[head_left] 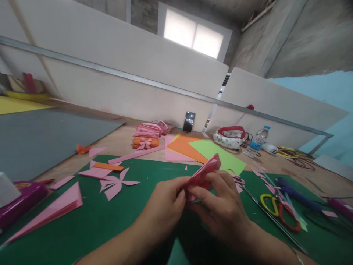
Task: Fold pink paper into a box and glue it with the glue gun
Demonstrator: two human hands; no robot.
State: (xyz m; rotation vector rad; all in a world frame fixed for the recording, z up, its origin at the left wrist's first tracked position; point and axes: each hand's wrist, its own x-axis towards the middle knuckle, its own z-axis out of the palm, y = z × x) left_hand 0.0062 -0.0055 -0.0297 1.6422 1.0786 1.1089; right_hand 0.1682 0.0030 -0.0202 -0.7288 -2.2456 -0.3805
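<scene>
Both my hands meet over the green cutting mat [91, 221] and pinch a folded pink paper piece [205, 171]. My left hand [165, 204] grips its lower left end with thumb and fingers closed. My right hand [223, 206] wraps around its right side, fingers curled over the folds. The paper's upper end sticks up and to the right, above my fingers.
Pink paper cut-outs [116, 184] and a folded pink triangle [57, 208] lie left on the mat. Scissors [281, 211] and a long metal ruler [273, 219] lie right. Orange and light green sheets [217, 152], a stack of paper bows [147, 138], a phone [189, 121], a water bottle [257, 141] stand behind.
</scene>
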